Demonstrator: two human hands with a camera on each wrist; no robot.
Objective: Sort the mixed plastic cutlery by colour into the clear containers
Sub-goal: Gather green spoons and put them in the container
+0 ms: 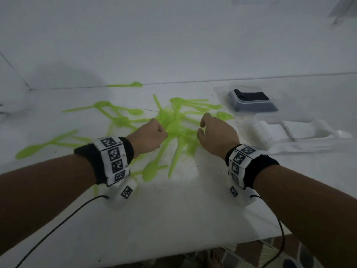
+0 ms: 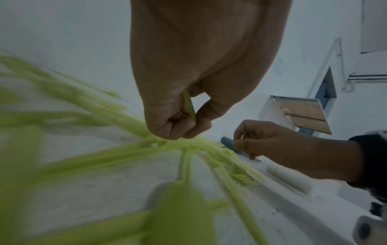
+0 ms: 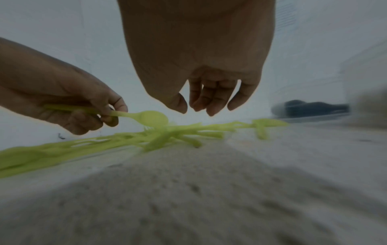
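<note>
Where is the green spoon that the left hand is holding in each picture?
Head: hidden under the left hand, centre.
Left wrist: only its handle, the green spoon, shows in the fist, upper centre.
Right wrist: left of centre, bowl pointing right.
Shared landmark: the green cutlery pile.

The lime-green plastic cutlery pile (image 2: 117,154) is smeared by blur in both wrist views. The handle of the green plastic spoon (image 3: 146,118) is partly hidden within the left hand (image 3: 69,99). What fills the clear plastic containers (image 1: 251,105) near the white counter's (image 1: 183,209) right edge cannot be told.
</note>
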